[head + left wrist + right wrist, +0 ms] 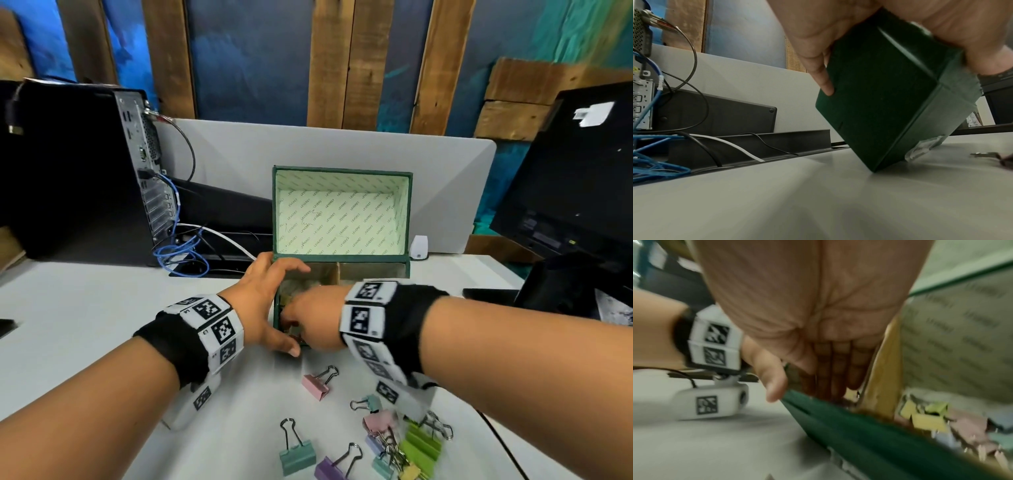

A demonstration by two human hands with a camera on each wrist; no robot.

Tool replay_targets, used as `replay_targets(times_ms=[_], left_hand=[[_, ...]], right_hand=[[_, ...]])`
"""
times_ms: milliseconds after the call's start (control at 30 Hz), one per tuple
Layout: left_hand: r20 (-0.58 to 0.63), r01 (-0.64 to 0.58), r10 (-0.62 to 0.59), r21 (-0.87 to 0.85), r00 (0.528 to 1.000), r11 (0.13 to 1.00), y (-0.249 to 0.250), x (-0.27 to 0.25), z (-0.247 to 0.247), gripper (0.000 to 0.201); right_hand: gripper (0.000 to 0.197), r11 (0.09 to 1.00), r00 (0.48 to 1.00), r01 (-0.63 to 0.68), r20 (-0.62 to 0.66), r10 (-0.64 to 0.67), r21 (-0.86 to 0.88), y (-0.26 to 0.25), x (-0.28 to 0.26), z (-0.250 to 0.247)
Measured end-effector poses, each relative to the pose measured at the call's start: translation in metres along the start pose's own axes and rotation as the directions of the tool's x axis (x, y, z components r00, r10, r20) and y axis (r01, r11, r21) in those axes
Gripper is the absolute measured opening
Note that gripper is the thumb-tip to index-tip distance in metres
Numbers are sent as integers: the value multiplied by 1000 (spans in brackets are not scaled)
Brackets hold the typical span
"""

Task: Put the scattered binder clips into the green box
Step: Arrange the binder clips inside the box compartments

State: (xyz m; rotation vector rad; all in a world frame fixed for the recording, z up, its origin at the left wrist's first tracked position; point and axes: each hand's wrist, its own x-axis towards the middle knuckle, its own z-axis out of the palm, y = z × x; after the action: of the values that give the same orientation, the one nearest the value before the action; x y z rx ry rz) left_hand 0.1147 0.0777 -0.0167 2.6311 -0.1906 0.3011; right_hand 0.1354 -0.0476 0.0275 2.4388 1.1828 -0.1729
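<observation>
The green box stands on the white desk with its lid upright and open. My left hand grips the box's left end; in the left wrist view a finger lies on one side of the box and the thumb on another. My right hand reaches down into the left compartment, its fingers straight and together, their tips hidden inside. Yellow and pink clips lie in the box. On the desk lie a pink clip, a teal clip and a pile of clips.
A computer tower with blue and black cables stands at the back left. A monitor is at the right, and a grey divider panel runs behind the box. A small white device sits beside the lid.
</observation>
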Motion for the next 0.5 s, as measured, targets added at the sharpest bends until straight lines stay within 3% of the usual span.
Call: replay_targets(times_ms=[33, 67, 100, 133, 300, 433, 500], left_hand=[[1, 1, -1, -2, 1000, 1000, 0, 0, -1, 102], [0, 0, 0, -2, 1000, 1000, 0, 0, 0, 103], [-5, -4, 4, 0, 1000, 1000, 0, 0, -1, 104], [-5, -5, 5, 2, 1000, 1000, -1, 1, -1, 104], [5, 0, 0, 3, 1000, 1000, -2, 2, -1, 105], [10, -3, 3, -4, 1000, 1000, -2, 2, -3, 107], [16, -4, 4, 1, 1000, 1000, -1, 2, -3, 108]], right_hand=[[61, 974, 982, -182, 33, 188, -134, -21, 16, -4], [83, 904, 912, -358, 119, 391, -233, -40, 26, -12], [99, 816, 810, -485, 191, 555, -313, -55, 33, -19], [107, 774, 763, -524, 208, 612, -355, -64, 41, -19], [108, 721, 796, -523, 43, 604, -454, -72, 51, -19], [108, 696, 758, -572, 46, 651, -435, -77, 51, -21], [107, 697, 776, -546, 35, 630, -464, -75, 50, -21]])
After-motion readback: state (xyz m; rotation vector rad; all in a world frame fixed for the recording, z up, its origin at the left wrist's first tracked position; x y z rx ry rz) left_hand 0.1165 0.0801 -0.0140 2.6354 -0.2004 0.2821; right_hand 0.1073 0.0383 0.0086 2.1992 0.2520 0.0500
